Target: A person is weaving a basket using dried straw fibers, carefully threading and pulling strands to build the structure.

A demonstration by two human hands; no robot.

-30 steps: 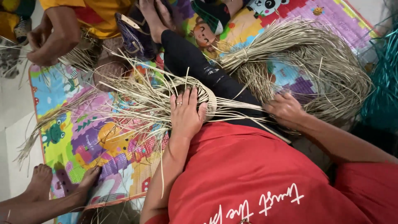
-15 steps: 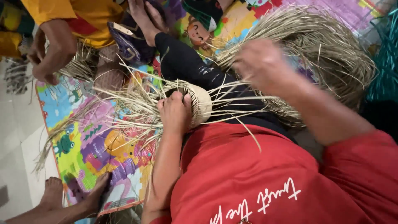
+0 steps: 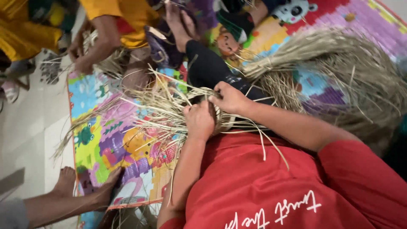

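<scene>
Left hand [image 3: 199,121]: closed around the woven straw piece [image 3: 222,121], knuckles up, gripping it from its 9 o'clock side.
Right hand [image 3: 229,98]: fingers curled and pinching strands at the 12 o'clock edge of the same piece; it touches the left hand's fingertips.
Woven straw piece: near the picture's centre, pressed against the red shirt [image 3: 271,186] just below it, mostly hidden by both hands; its shape cannot be told fully.
Loose strands [image 3: 148,110]: fanning out from the piece toward 9 and 10 o'clock over the mat, with a few thin ones trailing toward 5 o'clock across the red shirt.
Straw bundle [image 3: 339,72]: big pile at 2 o'clock of the hands, tied into a neck near its left end, lying on the mat.
Play mat [image 3: 106,144]: bright, many-coloured, with cartoon animals, spread on the pale floor [image 3: 29,131].
Black-trousered leg [image 3: 207,65]: stretched from the hands toward 11 o'clock, under the strands.
Another person's hand [image 3: 99,46]: at 10 o'clock, yellow top, holding straw of their own.
Bare feet [image 3: 85,186]: at 8 o'clock, one on the mat's edge, one on the floor.
</scene>
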